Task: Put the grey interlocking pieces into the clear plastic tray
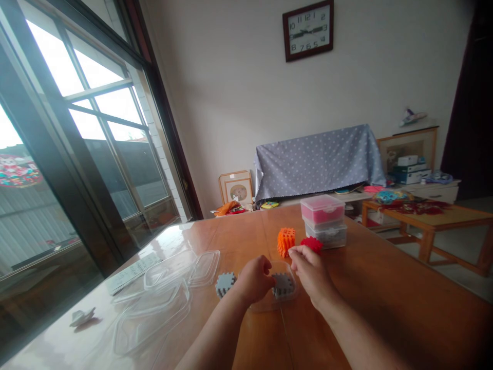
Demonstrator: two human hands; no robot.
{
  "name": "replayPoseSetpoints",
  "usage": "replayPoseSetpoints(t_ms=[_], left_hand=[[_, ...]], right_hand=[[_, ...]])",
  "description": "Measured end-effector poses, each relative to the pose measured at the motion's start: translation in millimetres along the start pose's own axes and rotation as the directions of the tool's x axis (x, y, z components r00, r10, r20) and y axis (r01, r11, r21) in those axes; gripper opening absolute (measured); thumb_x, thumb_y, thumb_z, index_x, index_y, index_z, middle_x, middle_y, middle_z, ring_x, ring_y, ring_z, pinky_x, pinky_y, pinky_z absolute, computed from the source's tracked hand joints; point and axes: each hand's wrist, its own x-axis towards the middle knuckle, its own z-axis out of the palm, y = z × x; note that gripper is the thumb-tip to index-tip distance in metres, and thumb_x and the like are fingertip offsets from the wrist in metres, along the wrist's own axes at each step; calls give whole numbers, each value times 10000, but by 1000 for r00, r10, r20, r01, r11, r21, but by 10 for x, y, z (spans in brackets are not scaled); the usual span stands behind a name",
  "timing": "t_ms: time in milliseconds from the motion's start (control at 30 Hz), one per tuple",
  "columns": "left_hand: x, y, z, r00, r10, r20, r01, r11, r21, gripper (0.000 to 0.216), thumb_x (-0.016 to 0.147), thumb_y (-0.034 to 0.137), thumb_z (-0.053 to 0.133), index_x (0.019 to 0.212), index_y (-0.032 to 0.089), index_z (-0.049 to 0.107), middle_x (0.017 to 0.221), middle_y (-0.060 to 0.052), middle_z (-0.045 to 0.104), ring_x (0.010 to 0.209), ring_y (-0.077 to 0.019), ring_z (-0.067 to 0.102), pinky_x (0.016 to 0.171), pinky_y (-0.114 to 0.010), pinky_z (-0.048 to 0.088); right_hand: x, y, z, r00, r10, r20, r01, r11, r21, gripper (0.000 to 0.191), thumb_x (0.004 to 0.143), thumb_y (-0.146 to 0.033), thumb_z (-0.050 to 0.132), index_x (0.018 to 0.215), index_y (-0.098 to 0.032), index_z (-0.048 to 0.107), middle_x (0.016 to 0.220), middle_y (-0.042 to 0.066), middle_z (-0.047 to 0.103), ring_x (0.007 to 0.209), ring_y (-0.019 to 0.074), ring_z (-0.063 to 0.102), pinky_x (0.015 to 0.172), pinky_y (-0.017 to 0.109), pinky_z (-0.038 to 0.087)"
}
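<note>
So the dark gray toothed pieces (283,285) are sitting in a clear tub (269,305). Left hand (254,280)'s curled at the tub's left side, right hand (306,264)'s got its fingertips bunched behind it to the right; can't tell if either's gripping anything. Orange toothed stack (286,241) behind the tub, printed sheet (134,272) way left, text too tiny. Wall clock (308,31) beyond reads 12, 1, 2, etc.

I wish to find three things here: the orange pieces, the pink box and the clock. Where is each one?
Orange pieces (286,241): head view, middle of their visible side.
Pink box (322,211): head view, middle of its front wall.
Clock (308,32): head view, centre of its dial.
</note>
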Motion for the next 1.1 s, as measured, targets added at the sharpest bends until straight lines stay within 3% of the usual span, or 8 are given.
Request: replayPoseSetpoints(t_ms=[367,633,767,900,1000,1100], left_hand=[[-8,-15,-5,987,-4,160,-13,995,103,432,645,305,780,1067,234,718,1029,-39,749,806,-215,651,643,-269,428],[49,-55,86,995,19,94,-33,987,156,447,647,334,798,1071,233,700,994,-31,758,805,-223,667,635,-274,393],[-53,-1,6,997,83,3,-83,994,75,305,743,314,726,1027,207,692,974,-48,747,799,-207,654,665,-278,416],[-304,76,-209,975,148,-167,-157,987,-44,112,877,290,617,934,212,674,862,-22,714,736,-168,610,652,-267,408],[-518,48,-387,932,208,-298,-259,955,-145,201,961,372,574,860,215,648,762,4,646,683,-144,554,630,-254,397],[-660,-83,-551,859,165,-485,-313,919,-242,285,972,441,594,812,207,624,720,12,596,672,-137,531,642,-250,414]], right_hand=[[-1,17,-6,1000,-24,-3,24,999,-22,359,777,-556,668,847,-204,663,564,-34,561,565,159,516,549,267,392],[16,50,-9,1000,-21,10,21,1000,-20,388,777,-569,675,862,-191,659,566,-38,549,559,147,495,538,255,377],[28,75,-20,1000,-20,24,21,999,-25,388,795,-566,673,888,-190,660,584,-34,564,589,155,515,563,257,396],[28,73,-30,999,-33,12,34,998,-47,379,801,-559,668,886,-190,661,590,-26,575,609,166,541,584,266,416],[45,98,-45,998,-54,15,55,995,-79,373,810,-558,654,898,-196,662,602,-25,586,602,171,551,582,272,424],[83,174,-72,994,-106,33,110,978,-180,358,846,-550,620,930,-205,667,666,-11,633,631,181,585,611,286,447]])
